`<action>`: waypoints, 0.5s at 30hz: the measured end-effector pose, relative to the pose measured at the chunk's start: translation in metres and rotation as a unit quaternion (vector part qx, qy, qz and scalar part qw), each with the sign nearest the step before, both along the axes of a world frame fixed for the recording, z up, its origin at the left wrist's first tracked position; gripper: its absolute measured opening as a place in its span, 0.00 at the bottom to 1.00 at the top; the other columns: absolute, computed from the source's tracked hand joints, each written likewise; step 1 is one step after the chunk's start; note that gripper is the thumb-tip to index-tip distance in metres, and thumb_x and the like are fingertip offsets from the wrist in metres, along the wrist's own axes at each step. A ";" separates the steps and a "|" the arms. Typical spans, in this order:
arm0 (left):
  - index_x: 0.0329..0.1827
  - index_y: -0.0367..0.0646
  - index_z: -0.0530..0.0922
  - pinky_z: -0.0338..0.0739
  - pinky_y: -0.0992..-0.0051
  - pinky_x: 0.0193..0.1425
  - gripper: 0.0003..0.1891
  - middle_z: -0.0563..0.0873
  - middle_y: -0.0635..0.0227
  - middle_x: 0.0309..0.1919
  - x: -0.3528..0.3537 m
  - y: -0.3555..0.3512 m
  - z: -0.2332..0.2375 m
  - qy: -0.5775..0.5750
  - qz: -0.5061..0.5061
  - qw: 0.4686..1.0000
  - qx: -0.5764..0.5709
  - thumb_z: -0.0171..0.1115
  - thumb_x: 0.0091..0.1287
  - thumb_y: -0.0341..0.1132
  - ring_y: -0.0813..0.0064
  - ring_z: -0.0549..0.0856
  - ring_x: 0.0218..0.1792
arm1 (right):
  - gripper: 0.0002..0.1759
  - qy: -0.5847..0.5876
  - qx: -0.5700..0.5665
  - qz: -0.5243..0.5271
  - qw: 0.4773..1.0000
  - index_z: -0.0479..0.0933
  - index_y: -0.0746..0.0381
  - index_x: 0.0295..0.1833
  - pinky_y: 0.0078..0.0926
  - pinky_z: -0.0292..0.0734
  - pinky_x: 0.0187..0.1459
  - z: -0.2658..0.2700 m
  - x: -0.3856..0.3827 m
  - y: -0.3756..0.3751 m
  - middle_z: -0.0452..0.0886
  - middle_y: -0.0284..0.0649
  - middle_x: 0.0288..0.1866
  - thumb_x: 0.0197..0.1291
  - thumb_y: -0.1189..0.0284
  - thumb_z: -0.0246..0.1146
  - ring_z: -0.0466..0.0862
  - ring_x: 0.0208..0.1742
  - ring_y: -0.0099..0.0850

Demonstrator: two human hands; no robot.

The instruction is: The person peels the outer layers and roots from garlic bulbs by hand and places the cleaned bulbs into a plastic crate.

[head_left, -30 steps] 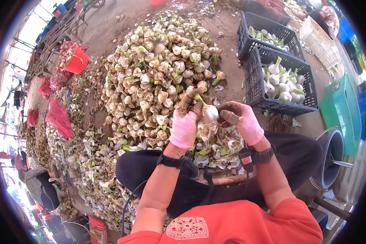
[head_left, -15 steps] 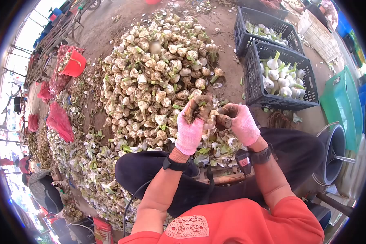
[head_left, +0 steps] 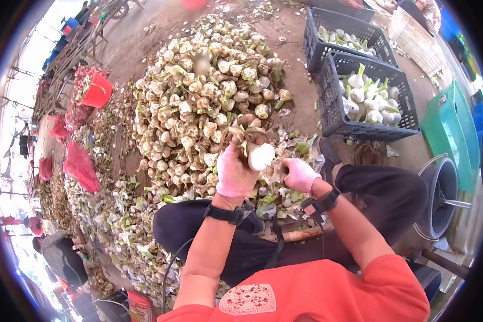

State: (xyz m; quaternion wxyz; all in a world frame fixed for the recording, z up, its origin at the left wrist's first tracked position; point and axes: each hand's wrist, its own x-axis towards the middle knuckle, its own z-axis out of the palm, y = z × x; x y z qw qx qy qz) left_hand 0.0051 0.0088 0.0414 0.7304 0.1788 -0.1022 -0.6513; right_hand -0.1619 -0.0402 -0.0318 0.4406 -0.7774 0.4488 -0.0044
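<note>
My left hand [head_left: 238, 166], in a pink glove with soiled fingers, is wrapped round a garlic bulb [head_left: 261, 156]. The bulb's round white side faces right, and brown husk hangs about its top. To the right of the bulb, my right hand [head_left: 299, 175], also gloved, has its fingers pressed together beside loose skin; what they hold, if anything, is too small to tell. Beyond both hands rises a large heap of untrimmed garlic bulbs [head_left: 198, 107]. Peeled-off leaves and skins [head_left: 282, 201] lie under the hands.
Black crates [head_left: 367, 129] of cleaned white garlic stand at the right, near a green tub [head_left: 453, 139] and a dark bucket [head_left: 437, 198]. A red bucket [head_left: 97, 91] and pink net bags [head_left: 80, 166] lie left. Another person [head_left: 64, 260] is at the lower left.
The bulb now shows a smooth white side. My left hand has moved slightly left and down, and my right hand has come away from the bulb, lower down.
</note>
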 end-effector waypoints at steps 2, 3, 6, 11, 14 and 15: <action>0.61 0.43 0.72 0.78 0.68 0.54 0.17 0.81 0.64 0.45 0.000 0.002 -0.002 0.049 0.004 0.998 0.034 0.46 0.74 0.39 0.72 0.81 0.44 | 0.10 -0.030 -0.103 0.023 0.994 0.79 0.64 0.38 0.37 0.76 0.47 -0.018 -0.009 0.012 0.82 0.49 0.38 0.49 0.76 0.60 0.82 0.44 0.46; 0.61 0.44 0.72 0.77 0.67 0.57 0.18 0.81 0.63 0.47 0.001 0.001 -0.002 0.098 0.000 0.993 0.066 0.42 0.74 0.39 0.70 0.81 0.47 | 0.11 -0.061 -0.205 0.037 0.976 0.80 0.63 0.40 0.37 0.76 0.48 -0.024 -0.010 0.013 0.81 0.48 0.41 0.49 0.77 0.60 0.81 0.47 0.45; 0.62 0.41 0.71 0.63 0.53 0.71 0.19 0.80 0.60 0.48 0.006 -0.001 -0.006 0.159 0.015 0.984 0.081 0.37 0.73 0.33 0.64 0.81 0.49 | 0.17 -0.118 -0.103 -0.072 0.985 0.80 0.62 0.45 0.30 0.77 0.49 0.007 -0.007 -0.005 0.82 0.45 0.44 0.47 0.83 0.60 0.83 0.45 0.41; 0.58 0.42 0.74 0.77 0.68 0.55 0.15 0.81 0.65 0.50 -0.008 -0.003 -0.002 -0.211 0.043 0.967 0.132 0.49 0.72 0.34 0.69 0.81 0.49 | 0.30 -0.474 0.291 -0.059 0.829 0.63 0.62 0.66 0.26 0.77 0.49 0.058 0.007 -0.006 0.73 0.37 0.59 0.59 0.72 0.64 0.77 0.54 0.25; 0.63 0.37 0.70 0.77 0.79 0.50 0.20 0.80 0.66 0.52 -0.020 -0.005 -0.010 -0.418 0.084 0.896 0.122 0.51 0.67 0.22 0.78 0.81 0.48 | 0.33 -0.473 0.459 -0.138 0.740 0.57 0.58 0.69 0.27 0.76 0.49 0.033 0.011 -0.003 0.74 0.36 0.56 0.61 0.68 0.62 0.79 0.51 0.29; 0.65 0.36 0.68 0.76 0.79 0.54 0.23 0.80 0.65 0.53 -0.020 -0.003 -0.014 -0.430 0.086 0.888 0.139 0.49 0.65 0.19 0.78 0.81 0.49 | 0.28 -0.484 0.477 -0.197 0.707 0.61 0.59 0.65 0.28 0.77 0.46 0.010 0.009 -0.015 0.75 0.36 0.52 0.61 0.70 0.62 0.79 0.50 0.29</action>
